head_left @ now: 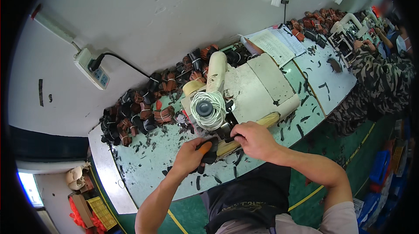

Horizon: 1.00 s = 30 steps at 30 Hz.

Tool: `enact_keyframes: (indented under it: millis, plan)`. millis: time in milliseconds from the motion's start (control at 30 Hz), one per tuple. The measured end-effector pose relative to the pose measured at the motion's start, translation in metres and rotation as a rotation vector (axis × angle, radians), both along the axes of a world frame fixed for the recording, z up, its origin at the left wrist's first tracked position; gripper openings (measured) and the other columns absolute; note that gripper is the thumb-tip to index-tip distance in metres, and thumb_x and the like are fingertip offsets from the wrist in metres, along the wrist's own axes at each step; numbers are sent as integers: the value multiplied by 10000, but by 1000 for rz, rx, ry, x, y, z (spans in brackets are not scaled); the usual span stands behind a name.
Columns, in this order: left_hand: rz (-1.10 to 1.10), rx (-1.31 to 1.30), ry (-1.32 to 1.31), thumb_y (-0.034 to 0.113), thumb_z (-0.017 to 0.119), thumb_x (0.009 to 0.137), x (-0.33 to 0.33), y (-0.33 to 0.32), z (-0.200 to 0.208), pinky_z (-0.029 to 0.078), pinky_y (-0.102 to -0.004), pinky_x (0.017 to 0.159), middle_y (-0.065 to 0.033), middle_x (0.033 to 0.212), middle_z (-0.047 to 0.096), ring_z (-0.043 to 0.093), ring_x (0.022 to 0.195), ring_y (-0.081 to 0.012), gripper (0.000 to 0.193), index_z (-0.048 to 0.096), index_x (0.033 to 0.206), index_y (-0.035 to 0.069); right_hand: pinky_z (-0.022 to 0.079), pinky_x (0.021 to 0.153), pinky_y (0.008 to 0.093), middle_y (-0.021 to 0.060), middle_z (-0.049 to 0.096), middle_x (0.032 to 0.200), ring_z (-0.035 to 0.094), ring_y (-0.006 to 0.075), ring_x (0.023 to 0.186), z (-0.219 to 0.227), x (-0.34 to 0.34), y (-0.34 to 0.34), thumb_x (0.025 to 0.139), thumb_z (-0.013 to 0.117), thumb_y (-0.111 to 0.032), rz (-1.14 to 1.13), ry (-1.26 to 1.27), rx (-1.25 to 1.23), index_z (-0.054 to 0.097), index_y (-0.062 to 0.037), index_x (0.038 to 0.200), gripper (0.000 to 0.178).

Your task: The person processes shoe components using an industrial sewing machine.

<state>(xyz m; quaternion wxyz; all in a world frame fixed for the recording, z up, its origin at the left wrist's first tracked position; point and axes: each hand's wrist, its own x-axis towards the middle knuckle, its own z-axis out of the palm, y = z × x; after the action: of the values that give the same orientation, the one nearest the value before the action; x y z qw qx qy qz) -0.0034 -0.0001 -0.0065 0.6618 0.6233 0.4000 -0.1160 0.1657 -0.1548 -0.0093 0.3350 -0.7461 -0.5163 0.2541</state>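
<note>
A cream bench machine (251, 81) stands in front of me, with a coil of white cord (217, 118) around the grey knob (204, 108) on its near left end. My left hand (188, 155) is closed on a flat black piece (211, 150) just below that end. Something orange (204, 147) shows at its thumb, maybe a finger cover. My right hand (253, 139) is closed beside the machine's dark metal head (226, 128), its fingers on a small black part or strip; which of the two I cannot tell. A yellowish wrapped bar (227, 147) runs along the machine's front edge.
Bundles of brown and black strips (163, 115) are heaped along the wall. Black offcuts (300, 130) litter the pale table (174, 140). Written sheets (273, 45) lie behind the machine. At right, a person in a camouflage sleeve (375, 68) works at another machine. A power strip (91, 69) hangs on the wall.
</note>
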Motion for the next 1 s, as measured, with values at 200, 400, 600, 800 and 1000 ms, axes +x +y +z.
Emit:
enact_keyframes:
  millis: [200,400,600,800,1000]
  plan:
    - [-3,177,117,312,602,902,14,-8,-1,425,-279,449,-70,615,612,536,444,-123,344,674,953,-21,466,730,401,104,577,845,579,317,849,4,1,1,791,612,-21,-5,-24,63,600,-52,899,113]
    - [16,17,34,291,610,903,14,-6,9,408,-254,435,-47,647,623,531,458,-100,323,665,1038,2,469,759,396,117,598,866,577,320,856,0,-4,3,793,612,-16,-90,-101,38,602,-47,918,129]
    - [109,105,35,287,623,898,-4,-5,-2,417,-243,442,-45,667,640,536,468,-97,321,663,1031,-2,456,781,443,123,589,866,568,339,891,7,5,-2,787,587,-8,-25,29,-50,603,-37,933,150]
    - [50,298,76,318,643,876,20,-17,-5,423,-268,458,-91,673,649,557,465,-129,342,681,978,-7,472,730,398,117,580,921,573,317,857,-2,0,1,786,622,-2,-27,25,67,606,-50,945,167]
    - [86,8,-29,285,645,883,4,-8,6,388,-242,422,-56,683,653,530,455,-86,316,682,1015,0,468,747,403,120,600,897,563,311,887,16,-5,5,791,609,-2,-135,-2,-66,599,-46,985,200]
